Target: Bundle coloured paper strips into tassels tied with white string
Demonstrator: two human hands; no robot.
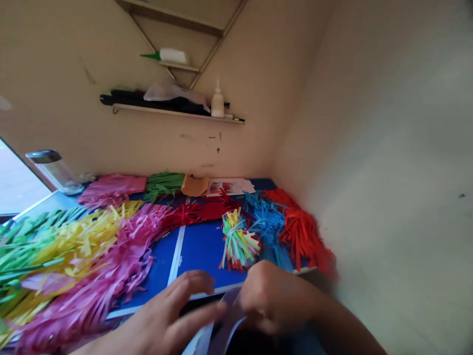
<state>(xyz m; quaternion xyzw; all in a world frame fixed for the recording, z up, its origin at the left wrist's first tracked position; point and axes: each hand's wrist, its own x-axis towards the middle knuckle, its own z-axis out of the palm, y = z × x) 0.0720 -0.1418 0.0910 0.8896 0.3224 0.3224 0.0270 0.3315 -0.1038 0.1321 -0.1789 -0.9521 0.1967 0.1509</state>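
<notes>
My right hand is closed in a fist at the table's front edge, on the upper end of a pale lilac sheet that looks like paper. To its left is my left hand, its thumb and fingers apart and curved. The left thumb tip lies close to the sheet; I cannot tell whether it touches. The sheet's lower part runs out of view at the bottom. Just beyond my right hand, a bundle of multicoloured paper strips tied near its top lies on the blue table.
Fringed paper in green, yellow, pink, dark red, blue and orange-red covers much of the table. A clear bottle stands at the back left. A wall shelf holds a glue bottle.
</notes>
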